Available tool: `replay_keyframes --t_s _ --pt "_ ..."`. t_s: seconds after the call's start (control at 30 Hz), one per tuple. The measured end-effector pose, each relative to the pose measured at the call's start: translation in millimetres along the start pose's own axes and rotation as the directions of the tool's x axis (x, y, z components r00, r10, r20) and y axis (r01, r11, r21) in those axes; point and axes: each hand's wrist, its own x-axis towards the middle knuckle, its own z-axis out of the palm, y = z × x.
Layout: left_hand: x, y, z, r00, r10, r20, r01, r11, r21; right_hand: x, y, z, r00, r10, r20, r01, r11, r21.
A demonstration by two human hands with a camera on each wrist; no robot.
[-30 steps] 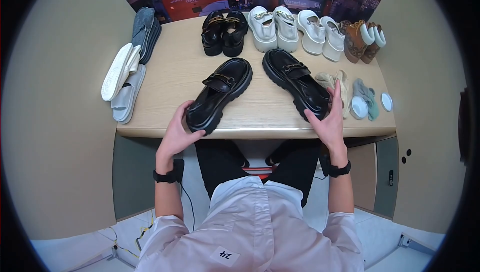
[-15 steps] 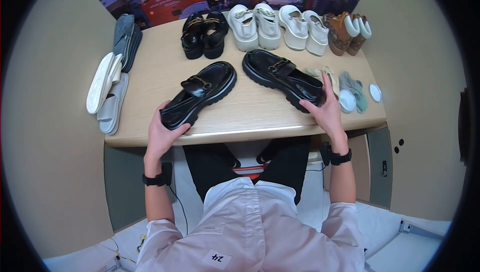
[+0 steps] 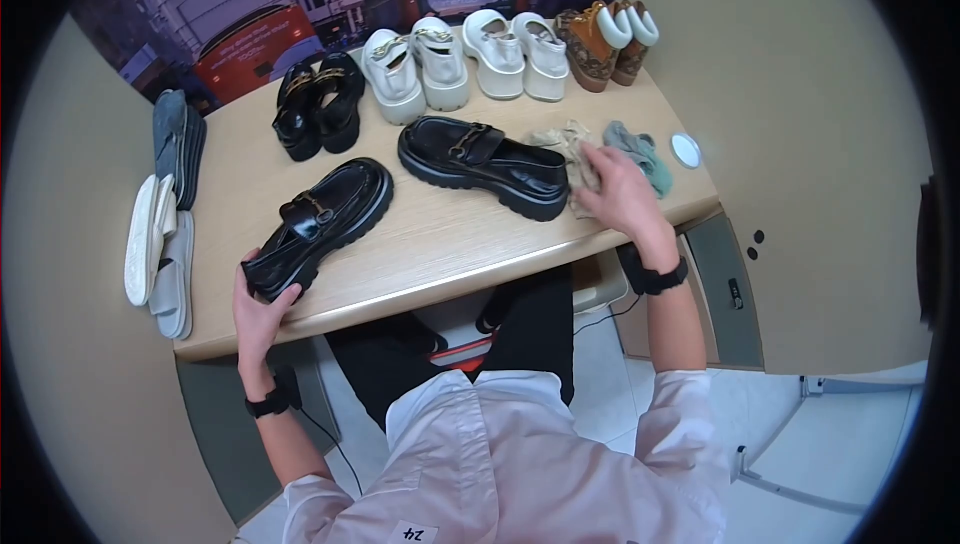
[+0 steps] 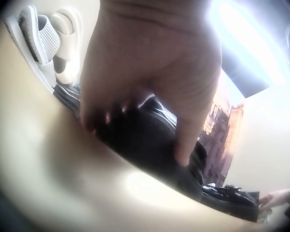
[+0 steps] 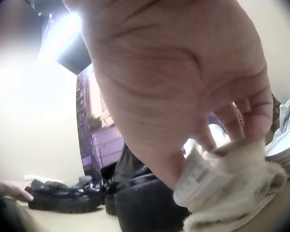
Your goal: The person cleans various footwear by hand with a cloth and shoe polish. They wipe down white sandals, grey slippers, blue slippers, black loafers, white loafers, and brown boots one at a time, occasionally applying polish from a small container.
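My left hand (image 3: 262, 314) grips the heel of a black loafer (image 3: 325, 212) with a gold bit and chunky sole, which stands on the table with its toe pointing away to the right. To the right, a matching black loafer (image 3: 485, 162) stands at a slant, its heel close to my right hand (image 3: 625, 194). That hand pinches a crumpled beige cloth (image 5: 237, 193) between thumb and fingers. The cloth has a pale label and lies on the table beside the loafer's heel. In the left wrist view, the palm hides much of the held loafer's heel.
Along the back stand black shoes (image 3: 320, 104), white shoes (image 3: 415, 74), white platform shoes (image 3: 512, 56) and brown boots (image 3: 600, 49). Slippers (image 3: 172, 274) line the left edge. A grey-green cloth (image 3: 640, 152) and a round white lid (image 3: 686, 151) lie at the right.
My right hand has left the right loafer's heel and moved onto the beige cloth. The left hand stays on its loafer. The head view has turned, shifting the table scene leftward.
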Motion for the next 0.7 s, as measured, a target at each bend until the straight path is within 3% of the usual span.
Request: replay_keyframes --t_s 0.13,0.3,0.43,0.53,0.7 --pt "-1 0 2 1.000 -0.017 0.006 0.017 0.998 -0.064 3 -8 -1 0.998 -0.006 0.066 0.012 0.996 -0.091" --pt "-1 -3 3 1.000 -0.013 0.011 0.013 0.997 -0.082 16 9 21 0.998 0.042 -0.036 -0.044 0.998 -0.052" --pt "-1 -2 3 1.000 -0.013 0.011 0.013 0.998 -0.068 28 4 8 0.993 0.105 -0.062 -0.099 0.991 0.085" --pt "-1 0 2 1.000 -0.011 0.013 0.012 0.998 -0.063 49 14 -4 0.963 0.121 -0.240 -0.088 0.986 0.143" --pt "-1 1 4 1.000 -0.013 0.011 0.014 0.997 -0.073 94 26 -19 0.951 0.179 -0.253 -0.156 0.982 0.108"
